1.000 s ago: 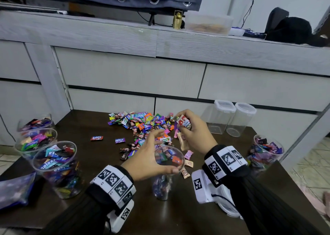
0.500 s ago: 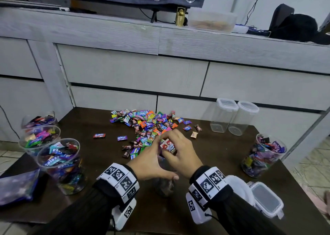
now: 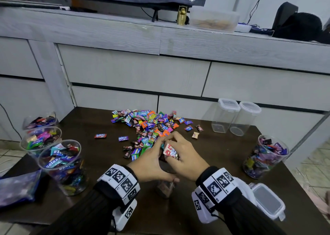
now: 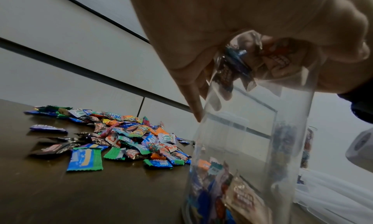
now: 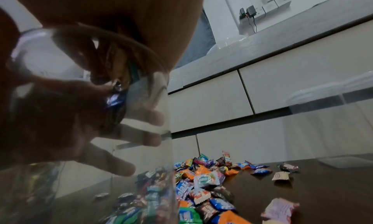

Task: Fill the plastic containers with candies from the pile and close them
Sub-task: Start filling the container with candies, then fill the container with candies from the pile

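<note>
A clear plastic container [image 3: 165, 188] stands on the dark table [image 3: 205, 163] near the front, with a few candies at its bottom. My left hand [image 3: 151, 163] grips its upper wall; the fingers [image 5: 121, 168] show through the plastic. Directly over the container's mouth, my right hand [image 3: 178, 156] holds a handful of candies [image 3: 170, 151], which also show at the rim in the left wrist view [image 4: 278, 59]. The candy pile [image 3: 148, 125] lies just beyond both hands. The container's mouth is hidden by the hands.
Three open containers full of candies [image 3: 59, 167] stand at the left edge and another [image 3: 264, 156] at the right. Two empty lidded containers [image 3: 232, 116] stand at the back right. Loose lids [image 3: 267, 200] lie front right. A blue bag [image 3: 17, 186] lies front left.
My right hand has come back from the pile with a handful of candies and now sits over the container's mouth. My left hand has stayed on the container.
</note>
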Available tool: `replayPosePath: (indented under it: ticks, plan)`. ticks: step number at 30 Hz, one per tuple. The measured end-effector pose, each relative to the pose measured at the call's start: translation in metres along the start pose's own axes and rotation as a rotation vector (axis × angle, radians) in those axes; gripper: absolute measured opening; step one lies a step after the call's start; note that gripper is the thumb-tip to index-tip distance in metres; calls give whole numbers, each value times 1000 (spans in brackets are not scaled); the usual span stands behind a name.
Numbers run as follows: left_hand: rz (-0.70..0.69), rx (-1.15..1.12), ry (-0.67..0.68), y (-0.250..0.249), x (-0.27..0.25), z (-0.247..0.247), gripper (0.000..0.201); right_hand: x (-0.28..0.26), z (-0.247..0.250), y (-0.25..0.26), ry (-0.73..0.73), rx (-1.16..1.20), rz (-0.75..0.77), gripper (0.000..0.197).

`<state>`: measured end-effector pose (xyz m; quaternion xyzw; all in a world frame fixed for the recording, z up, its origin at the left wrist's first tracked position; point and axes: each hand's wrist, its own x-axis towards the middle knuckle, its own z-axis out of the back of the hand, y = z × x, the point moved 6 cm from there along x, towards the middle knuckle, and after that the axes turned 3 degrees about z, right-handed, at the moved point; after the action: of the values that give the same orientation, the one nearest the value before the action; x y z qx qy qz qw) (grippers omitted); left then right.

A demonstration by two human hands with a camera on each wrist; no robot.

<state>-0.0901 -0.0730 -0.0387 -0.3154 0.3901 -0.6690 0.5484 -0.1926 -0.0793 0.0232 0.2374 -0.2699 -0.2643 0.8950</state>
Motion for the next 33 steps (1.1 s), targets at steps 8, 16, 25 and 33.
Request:
replayPosePath:
  ticks: [8,16,25,33]
  plan:
    - [4,-25,24,3,0,-1,110,-2,-5,1,200,-128,35,37]
    - [-16,-85,25,5,1,-3,107,-8,-9,2,288,-172,33,37]
    - [-21,-45,40,4,1,-2,110,-3,-7,2,300,-243,34,27]
    - [-45,-72,34,2,1,-1,107,2,-2,2,360,-158,-62,24]
